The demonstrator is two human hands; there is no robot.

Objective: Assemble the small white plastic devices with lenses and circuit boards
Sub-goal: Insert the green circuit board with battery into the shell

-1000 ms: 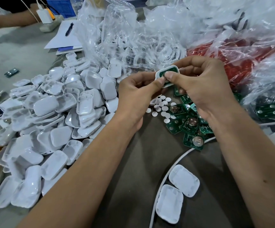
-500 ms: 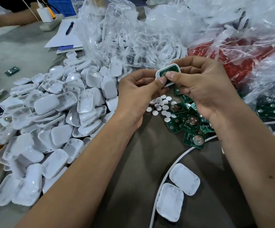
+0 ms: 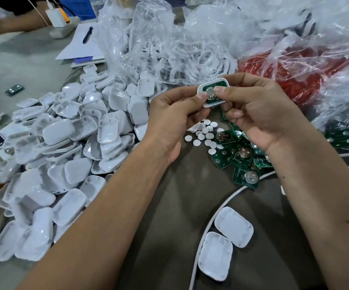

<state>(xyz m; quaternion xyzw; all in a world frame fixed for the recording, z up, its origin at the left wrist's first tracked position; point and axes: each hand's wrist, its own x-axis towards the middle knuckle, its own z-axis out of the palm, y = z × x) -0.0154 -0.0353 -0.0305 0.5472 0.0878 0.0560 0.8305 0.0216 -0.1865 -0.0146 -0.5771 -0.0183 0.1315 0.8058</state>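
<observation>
Both the left hand (image 3: 174,114) and the right hand (image 3: 259,114) pinch one white shell (image 3: 206,87) with a green circuit board (image 3: 208,88) already seated inside, held above the worktop (image 3: 169,216), while only two finished units (image 3: 224,241) lie near and a big pile of empty shells (image 3: 64,147) waits, so most work seems left.

Both bare forearms reach in from the bottom edge and converge mid-frame, raised off the worktop. Left hand (image 3: 175,120): fingers curled, thumb tip pressed forward in a pinch grip. Right hand (image 3: 259,114): palm toward the camera, fingers curled, thumb tip meeting the left thumb, also in a pinch grip.
</observation>
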